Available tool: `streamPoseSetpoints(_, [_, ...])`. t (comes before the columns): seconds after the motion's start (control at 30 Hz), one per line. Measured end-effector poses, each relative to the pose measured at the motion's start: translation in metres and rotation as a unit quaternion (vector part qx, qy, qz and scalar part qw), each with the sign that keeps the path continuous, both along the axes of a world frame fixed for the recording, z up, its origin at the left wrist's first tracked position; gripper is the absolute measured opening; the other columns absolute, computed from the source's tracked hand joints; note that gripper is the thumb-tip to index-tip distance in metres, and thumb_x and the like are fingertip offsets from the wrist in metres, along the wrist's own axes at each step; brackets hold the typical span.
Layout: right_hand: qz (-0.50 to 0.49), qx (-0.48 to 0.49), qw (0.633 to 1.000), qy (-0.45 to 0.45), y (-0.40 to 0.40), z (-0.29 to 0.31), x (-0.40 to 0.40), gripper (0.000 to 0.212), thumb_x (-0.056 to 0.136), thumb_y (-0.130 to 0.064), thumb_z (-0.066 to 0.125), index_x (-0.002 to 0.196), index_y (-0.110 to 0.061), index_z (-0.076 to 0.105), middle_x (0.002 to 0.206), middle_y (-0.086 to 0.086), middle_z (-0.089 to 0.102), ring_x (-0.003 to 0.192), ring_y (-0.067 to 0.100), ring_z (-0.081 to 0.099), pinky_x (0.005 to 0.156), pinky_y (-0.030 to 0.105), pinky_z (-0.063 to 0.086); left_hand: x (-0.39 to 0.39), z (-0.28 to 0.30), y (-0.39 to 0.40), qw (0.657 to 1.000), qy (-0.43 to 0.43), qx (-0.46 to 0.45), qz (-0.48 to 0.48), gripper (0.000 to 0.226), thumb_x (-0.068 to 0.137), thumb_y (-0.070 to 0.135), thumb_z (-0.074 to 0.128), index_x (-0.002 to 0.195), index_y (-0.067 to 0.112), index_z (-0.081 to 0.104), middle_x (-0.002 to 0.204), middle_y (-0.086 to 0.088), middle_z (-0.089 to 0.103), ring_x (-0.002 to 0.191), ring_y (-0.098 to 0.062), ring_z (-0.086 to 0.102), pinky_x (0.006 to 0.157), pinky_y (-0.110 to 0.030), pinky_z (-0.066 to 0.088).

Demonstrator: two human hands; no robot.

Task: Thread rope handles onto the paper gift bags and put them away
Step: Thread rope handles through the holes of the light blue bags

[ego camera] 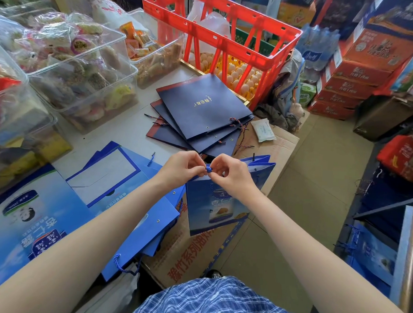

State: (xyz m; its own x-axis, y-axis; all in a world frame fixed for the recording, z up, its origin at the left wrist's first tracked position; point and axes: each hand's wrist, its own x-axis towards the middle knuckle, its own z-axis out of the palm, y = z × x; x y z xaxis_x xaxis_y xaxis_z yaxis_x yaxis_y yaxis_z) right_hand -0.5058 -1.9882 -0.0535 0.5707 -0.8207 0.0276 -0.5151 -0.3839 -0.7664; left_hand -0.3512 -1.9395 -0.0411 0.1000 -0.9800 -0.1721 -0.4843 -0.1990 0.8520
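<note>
Two hands met over one light blue gift bag (218,204) that stood open-mouthed just off the near edge of the table (131,127). Between them sat a single knot of blue rope (208,169), right above the bag's top rim. The left hand (183,166) had its fingers curled tight, thumb and forefinger pinching the knot from the left. The right hand (230,172) was curled the same way and pinched the rope from the right, so both hands gripped the one knot and touched each other there.

Beyond the hands, on the table, lay a fanned pile of dark navy bags (200,113); about five could be counted, though the lower ones overlapped too much to be sure. Twisted rope ends stuck out from their near edges. To the left of the hands, several flat light blue bags (119,183) lay overlapped on the table, at least four, one with a rope loop (121,264) hanging off its near corner.

At the far end of the table stood one red crate (229,34) over trays of eggs (239,75). Along the table's left side sat about four clear tubs of wrapped snacks (86,63).
</note>
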Motion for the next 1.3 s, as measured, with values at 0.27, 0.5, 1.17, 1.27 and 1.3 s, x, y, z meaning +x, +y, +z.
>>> streamPoseSetpoints(0.27, [-0.007,-0.004,1.0,0.018,-0.003,-0.001,0.002,0.01,0.085,-0.012,0.064,0.094,-0.013,0.063,0.068,-0.004,0.055,0.057,0.005,0.044,0.056,0.013,0.037,-0.005,-0.002,-0.001,1.0,0.007,-0.006,0.007,0.014,0.084,0.007,0.065,0.076,0.016,0.059,0.082,-0.008,0.07,0.083,-0.022,0.068,0.082,-0.037,0.054])
streamPoseSetpoints(0.5, [-0.01,-0.006,1.0,0.002,-0.003,-0.001,0.003,0.01,0.085,-0.011,0.066,0.095,-0.012,0.063,0.061,-0.008,0.049,0.054,0.003,0.045,0.053,0.008,0.038,-0.006,-0.005,-0.001,1.0,-0.003,-0.007,0.014,0.008,0.086,0.011,0.064,0.081,0.014,0.059,0.082,-0.004,0.067,0.082,-0.02,0.065,0.078,-0.033,0.051])
streamPoseSetpoints(1.17, [0.041,-0.007,0.998,0.039,0.0,0.005,-0.012,0.016,0.083,-0.013,0.07,0.098,-0.007,0.071,0.088,-0.002,0.06,0.065,0.0,0.049,0.061,0.009,0.04,0.006,-0.008,0.003,0.999,-0.039,-0.022,-0.003,0.03,0.086,0.016,0.065,0.114,0.017,0.055,0.101,0.005,0.06,0.091,-0.007,0.056,0.079,-0.021,0.042])
streamPoseSetpoints(1.27, [0.054,0.041,0.996,0.057,-0.001,0.01,-0.017,0.019,0.085,-0.021,0.067,0.1,-0.011,0.073,0.086,-0.003,0.065,0.064,0.002,0.057,0.062,0.014,0.046,0.003,-0.011,0.003,0.99,-0.118,0.034,-0.071,0.025,0.087,0.024,0.064,0.111,0.016,0.061,0.105,0.001,0.064,0.091,-0.015,0.058,0.08,-0.03,0.049])
streamPoseSetpoints(1.3, [0.031,0.064,0.996,0.048,-0.002,0.012,-0.019,0.018,0.088,-0.022,0.064,0.099,-0.01,0.072,0.081,0.0,0.068,0.062,0.003,0.061,0.063,0.017,0.049,0.001,-0.01,0.003,0.987,-0.14,0.038,-0.07,0.019,0.088,0.024,0.062,0.106,0.016,0.063,0.099,0.0,0.066,0.087,-0.016,0.06,0.079,-0.033,0.052])
